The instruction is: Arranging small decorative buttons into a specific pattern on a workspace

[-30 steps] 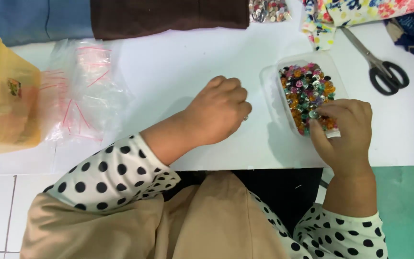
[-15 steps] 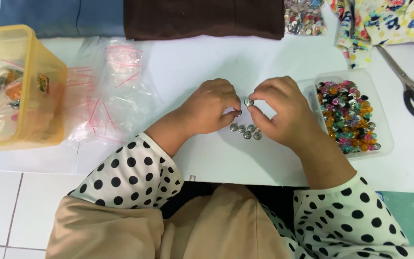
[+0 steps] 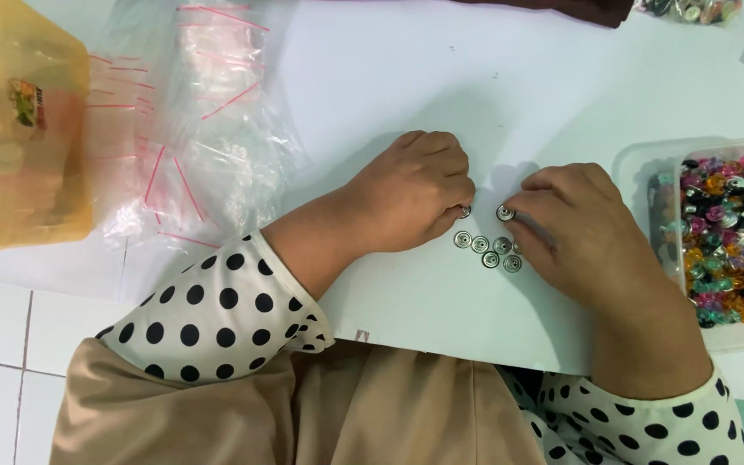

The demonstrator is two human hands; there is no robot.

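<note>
Left hand curled, knuckles up, fingertips pinching small metal snap. Right hand curled too, pinching another snap at fingertips. Row of loose snaps on white table, just below and between both hands. Clear tub of coloured beads just right of right hand. Plastic bags left of left hand, yellow box beyond them.

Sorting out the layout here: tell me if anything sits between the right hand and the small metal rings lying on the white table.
Nothing visible does. The right hand rests right beside the metal rings, fingertips at one ring, bare white table around them. The left hand sits on their other side.
</note>
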